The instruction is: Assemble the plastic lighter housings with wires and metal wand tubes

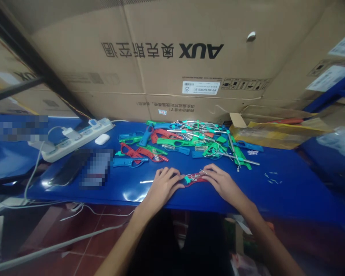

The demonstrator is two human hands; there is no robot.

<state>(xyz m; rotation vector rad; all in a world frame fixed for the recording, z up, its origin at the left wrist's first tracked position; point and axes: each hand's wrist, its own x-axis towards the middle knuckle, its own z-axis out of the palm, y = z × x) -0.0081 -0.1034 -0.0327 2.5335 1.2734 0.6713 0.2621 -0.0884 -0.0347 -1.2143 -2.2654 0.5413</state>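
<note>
I'm seeing left hand (167, 181) clamping red casing (200, 179) by left end, right hand (220, 181) pinching metal rod (204, 172) above casing; wires (193, 177) apparently being seated, likely calling for steady hold.

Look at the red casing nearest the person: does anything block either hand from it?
Nothing visible does. The left hand and right hand are at opposite ends of the red casing; the thin metal rod at the right hand does not keep it away. The pile of casings lies beyond, toward the cardboard.
</note>
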